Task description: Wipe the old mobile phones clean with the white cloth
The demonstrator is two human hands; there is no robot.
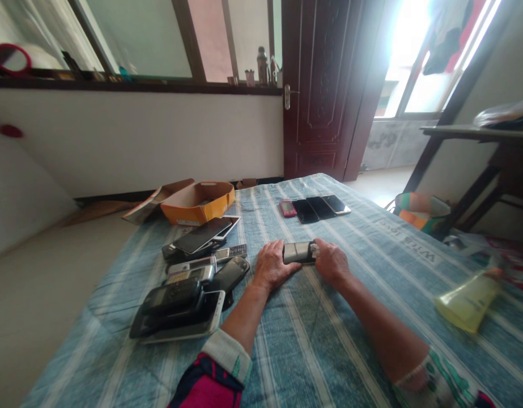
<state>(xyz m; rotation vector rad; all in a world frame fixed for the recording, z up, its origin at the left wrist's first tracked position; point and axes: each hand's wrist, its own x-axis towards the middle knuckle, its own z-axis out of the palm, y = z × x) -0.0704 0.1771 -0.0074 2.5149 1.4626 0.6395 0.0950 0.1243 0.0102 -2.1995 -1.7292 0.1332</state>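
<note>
A dark mobile phone (297, 253) lies sideways on the striped bed cover between my hands. My left hand (273, 264) grips its left end, thumb along the near edge. In the fingers of my right hand (331, 263) is a small crumpled white tissue (314, 250), pressed against the phone's right end. Left of my left arm lies a loose pile of several old phones; a silver-rimmed tablet-like phone (216, 317) is at the bottom and a black phone (203, 235) tops the far part. Beyond my hands, several dark phones (315, 208) lie in a row beside a small red phone (288, 209).
An open orange box (197, 211) stands at the bed's far left corner. On the right lies a pale yellow bottle-like item (469, 300), partly blurred. A brown door (320, 90) and a dark table (477, 134) stand beyond the bed (371, 351).
</note>
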